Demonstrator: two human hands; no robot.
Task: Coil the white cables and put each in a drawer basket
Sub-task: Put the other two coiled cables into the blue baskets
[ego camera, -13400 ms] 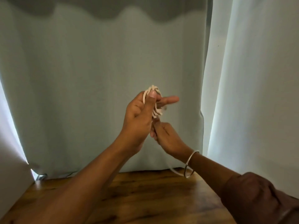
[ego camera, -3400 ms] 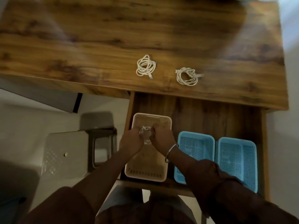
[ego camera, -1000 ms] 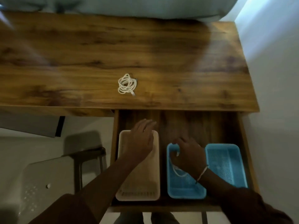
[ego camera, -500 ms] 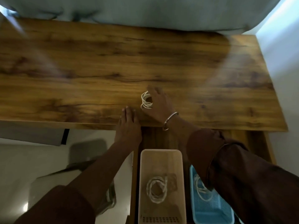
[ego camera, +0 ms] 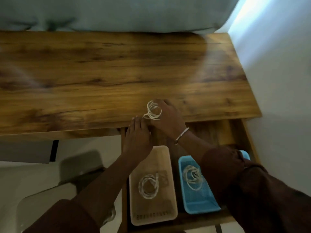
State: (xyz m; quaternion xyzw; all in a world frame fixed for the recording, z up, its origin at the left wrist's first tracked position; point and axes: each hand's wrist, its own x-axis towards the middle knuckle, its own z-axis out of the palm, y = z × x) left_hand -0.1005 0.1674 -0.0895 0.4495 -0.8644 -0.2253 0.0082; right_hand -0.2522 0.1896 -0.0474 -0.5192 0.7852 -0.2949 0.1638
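Observation:
My right hand (ego camera: 167,117) grips a coiled white cable (ego camera: 152,110) just above the wooden desk's front edge (ego camera: 84,115). My left hand (ego camera: 137,139) rests flat at that edge, fingers together, holding nothing. Below, the open drawer (ego camera: 235,132) holds a beige basket (ego camera: 166,165) with one coiled white cable (ego camera: 149,185) inside. Next to it on the right, a blue basket (ego camera: 200,205) holds another coiled white cable (ego camera: 192,179). A second blue basket (ego camera: 244,153) is mostly hidden behind my right sleeve.
A grey-green curtain (ego camera: 117,12) hangs behind the desk. A white wall (ego camera: 277,64) runs along the right side. A pale stool or chair (ego camera: 42,204) stands on the floor at lower left.
My right hand has closed on the last cable on the desk and lifted it slightly toward the front edge. The left hand stays at the edge.

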